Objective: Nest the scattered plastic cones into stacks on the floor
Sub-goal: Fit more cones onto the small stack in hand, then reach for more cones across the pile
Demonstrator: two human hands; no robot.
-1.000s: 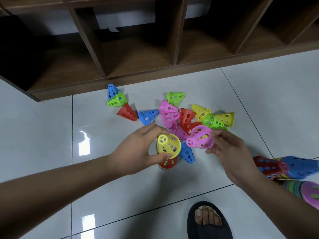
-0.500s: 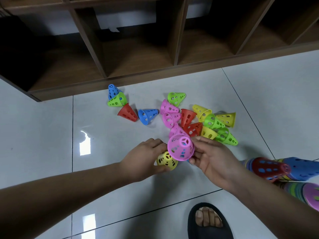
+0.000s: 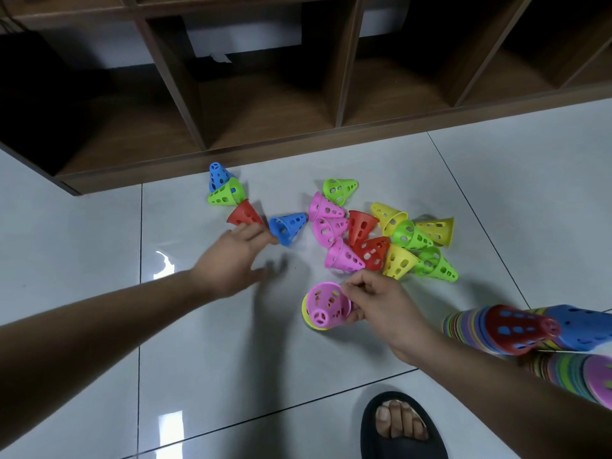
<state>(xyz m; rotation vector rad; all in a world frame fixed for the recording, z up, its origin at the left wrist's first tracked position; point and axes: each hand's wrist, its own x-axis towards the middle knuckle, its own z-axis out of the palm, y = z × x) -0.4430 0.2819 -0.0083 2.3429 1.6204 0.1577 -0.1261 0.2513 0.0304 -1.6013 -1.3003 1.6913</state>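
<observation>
– One foot in a dark sandal [image 3: 402, 425] sits nearest, at the bottom edge. What lies just beyond it?

– The right hand [image 3: 377, 306], fingers curled, pinching the rim of a pink cone [image 3: 326, 304]. Half a second ago that cone hung in the air. Now it sits over a yellow cone [image 3: 304, 313] on the floor [image 3: 99, 260], narrow end up.

– So it is nested?

– I judge so. Only a yellow edge shows beneath it.

– And the left hand [image 3: 231, 256]?

– It was steadying the yellow cone. It has since let go and reaches farther out, fingers straight, holding nothing, tips just beside a blue cone [image 3: 287, 226] and a red cone [image 3: 243, 214]. One of those looks like the next pick.

– Beyond that?

– The loose cones [image 3: 400, 260] lie on their sides, many touching, in front of a wooden shelf unit [image 3: 265, 104]. Plenty are still unstacked.

– What is unclear?

– The left fingers are blurred, so I cannot tell whether they touch the blue cone. How many cones stand under the pink one is hidden. The finished stacks [image 3: 516, 329] at the right are cut off by the frame, and the right forearm partly covers them.
</observation>
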